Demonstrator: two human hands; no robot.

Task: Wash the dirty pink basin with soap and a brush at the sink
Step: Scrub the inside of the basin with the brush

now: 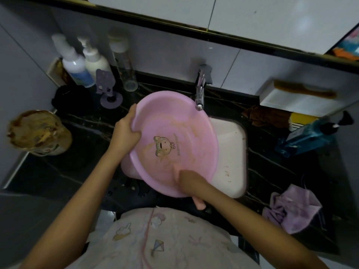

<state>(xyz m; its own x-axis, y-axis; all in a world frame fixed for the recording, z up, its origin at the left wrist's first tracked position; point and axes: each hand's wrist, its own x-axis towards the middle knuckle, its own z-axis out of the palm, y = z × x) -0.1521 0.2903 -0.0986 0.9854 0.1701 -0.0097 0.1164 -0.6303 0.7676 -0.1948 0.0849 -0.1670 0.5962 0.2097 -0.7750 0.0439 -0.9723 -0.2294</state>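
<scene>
**Sink station, items by size; places given from the tap (201, 90).**

1. Counter (272, 167). Black veined stone, running off to both sides of the tap and toward me from it.
2. Pink basin (186, 121). Round, thin moulded plastic. It stood directly in front of the tap with its far rim just under the spout. It was tilted with the open side facing me and held up, not set down. I judged it light and not fragile. It seemed stiff enough at the rim, but the wall was likely to flex, and it would be slippery once soaped. The rolled rim was the place to hold, thumb over it and fingers behind.
3. Sink (231, 144). White, in front of the tap and slightly right, largely covered by the basin. There were brown specks on its floor.
4. Lilac cloth (293, 208). Crumpled on the counter, well right of the tap and close to me.
5. My left hand (126, 131). Front-left of the tap, clamped on the basin's left rim.
6. My right hand (189, 178). Straight out from the tap, at the basin's near rim. It was blurred and appeared wrapped round the brush handle.
7. Brush (199, 203). Pink. The handle end poked out past the near rim. I could not make out the bristles.
8. Bear print (162, 145). On the basin floor.
9. Streaks (184, 127). Orange-brown, on the inner wall between the print and the tap. I judged the scrubbing unfinished.
</scene>
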